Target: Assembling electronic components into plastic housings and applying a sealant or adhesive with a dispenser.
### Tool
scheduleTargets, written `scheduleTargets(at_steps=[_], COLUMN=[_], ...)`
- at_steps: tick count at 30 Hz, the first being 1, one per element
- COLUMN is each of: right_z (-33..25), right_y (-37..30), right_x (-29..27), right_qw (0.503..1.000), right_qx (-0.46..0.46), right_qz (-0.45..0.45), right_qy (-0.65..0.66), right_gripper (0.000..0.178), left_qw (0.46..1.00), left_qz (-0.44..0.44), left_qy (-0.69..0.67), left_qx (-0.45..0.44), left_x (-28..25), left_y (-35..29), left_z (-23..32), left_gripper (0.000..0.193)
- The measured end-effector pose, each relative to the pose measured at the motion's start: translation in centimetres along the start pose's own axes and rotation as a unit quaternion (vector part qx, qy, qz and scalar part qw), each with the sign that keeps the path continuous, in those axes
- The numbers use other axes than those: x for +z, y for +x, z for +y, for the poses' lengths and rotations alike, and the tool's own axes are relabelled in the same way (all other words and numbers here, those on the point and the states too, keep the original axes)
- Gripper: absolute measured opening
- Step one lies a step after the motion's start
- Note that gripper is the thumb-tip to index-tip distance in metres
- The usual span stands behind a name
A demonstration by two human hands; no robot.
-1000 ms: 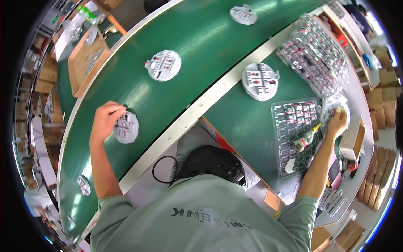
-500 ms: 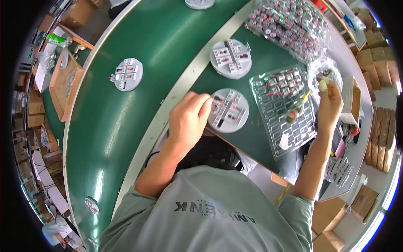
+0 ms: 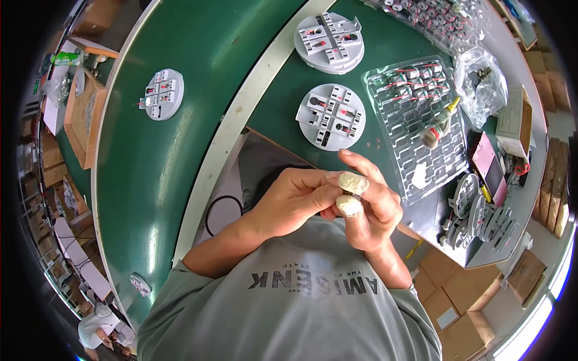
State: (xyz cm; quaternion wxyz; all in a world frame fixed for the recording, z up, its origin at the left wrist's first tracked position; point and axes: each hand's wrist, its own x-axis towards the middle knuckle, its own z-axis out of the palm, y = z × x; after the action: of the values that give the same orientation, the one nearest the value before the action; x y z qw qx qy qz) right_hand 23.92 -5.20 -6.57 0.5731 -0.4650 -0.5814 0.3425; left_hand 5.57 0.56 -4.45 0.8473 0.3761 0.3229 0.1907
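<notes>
Above my lap, just in front of my shirt, both hands meet. My left hand (image 3: 294,201) pinches thumb and forefinger together against the fingertips of my right hand (image 3: 374,215). The right thumb and forefinger wear pale finger cots (image 3: 353,182) and close on a small dark piece, mostly hidden between them. Whether the left fingers grip that same piece is covered. Beyond the hands, on the green table, lies a round grey-white disc (image 3: 351,99) carrying white blocks with red and black details. Farther off sits a similar round unit (image 3: 329,37), apparently stacked.
To the right is a clear moulded tray (image 3: 404,157) with several small red-wired parts (image 3: 418,83). A yellow-tipped bottle (image 3: 432,136) lies on it. Behind are a plastic bag (image 3: 481,84) and bagged parts (image 3: 430,18). The green belt (image 3: 198,102) at left carries another disc (image 3: 162,94).
My right hand has come from beside the plastic bag down to my lap. The left hand has left the nearer disc's edge and joined it. The view has shifted slightly.
</notes>
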Motion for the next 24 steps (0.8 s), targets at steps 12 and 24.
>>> scheduleTargets(at_steps=[12,24], right_z=[-1.5,3.9], right_y=[0.6,5.6], right_x=[-1.1,-1.0], right_qw=[0.995,0.949], right_qx=[0.075,-0.064], right_qz=[-0.061,-0.025], right_qy=[0.008,-0.308], right_gripper=[0.019,0.024], left_qw=[0.995,0.721], left_qz=[-0.039,0.241], left_qy=[-0.08,0.552], left_qx=[0.037,0.344], left_x=[-2.5,-3.7], left_y=[0.8,3.7], left_z=[-2.4,0.8], left_gripper=[0.027,0.073])
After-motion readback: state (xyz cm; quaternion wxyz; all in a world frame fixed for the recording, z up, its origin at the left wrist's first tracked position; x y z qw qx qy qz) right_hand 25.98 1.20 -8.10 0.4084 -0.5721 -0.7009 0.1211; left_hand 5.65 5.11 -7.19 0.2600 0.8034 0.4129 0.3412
